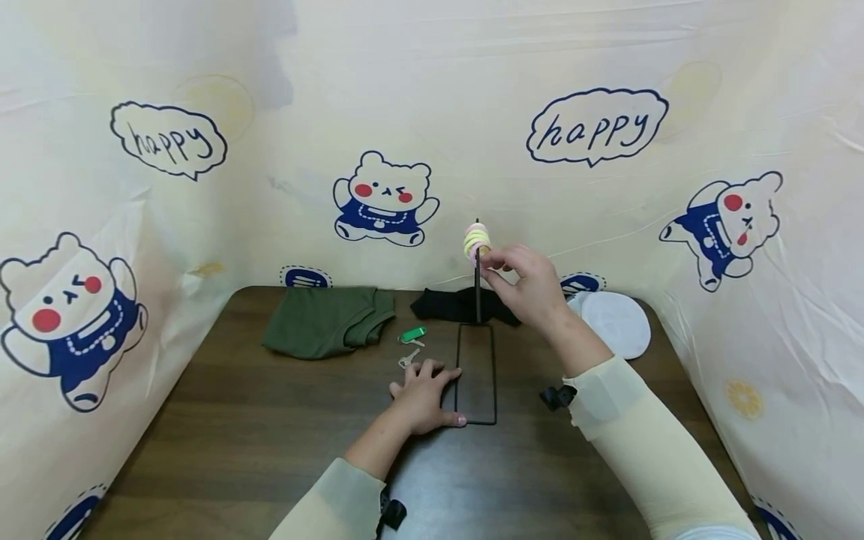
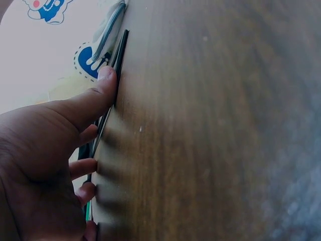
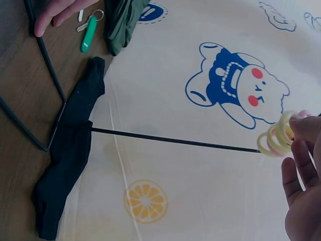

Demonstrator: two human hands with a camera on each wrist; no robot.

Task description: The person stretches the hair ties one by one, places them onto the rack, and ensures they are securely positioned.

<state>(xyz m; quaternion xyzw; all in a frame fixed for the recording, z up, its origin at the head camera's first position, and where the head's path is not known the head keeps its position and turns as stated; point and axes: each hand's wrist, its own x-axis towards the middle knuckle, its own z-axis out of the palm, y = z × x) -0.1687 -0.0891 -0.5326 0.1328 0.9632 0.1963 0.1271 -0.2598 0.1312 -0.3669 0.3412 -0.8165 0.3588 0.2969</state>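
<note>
A black wire stand has a rectangular base [image 1: 496, 382] lying on the table and a thin upright rod [image 1: 478, 296] at its far end. Near the rod's top is a bunch of pink and yellow coiled rings [image 1: 475, 237]. My right hand [image 1: 529, 289] pinches the rings between thumb and fingertips; its wrist view shows these coils [image 3: 275, 139] around the rod's end. Down on the table, my left hand [image 1: 420, 397] touches the base's left side with spread fingers, the thumb by the near corner. In the left wrist view that thumb [image 2: 103, 88] lies along the wire.
Behind the rod lies a black cloth [image 1: 442, 304]. Left of it are a folded green garment [image 1: 324, 322], a green key tag [image 1: 413, 334] and a key [image 1: 408, 358]. A white round item [image 1: 617, 324] sits at the back right. Printed curtains surround the table.
</note>
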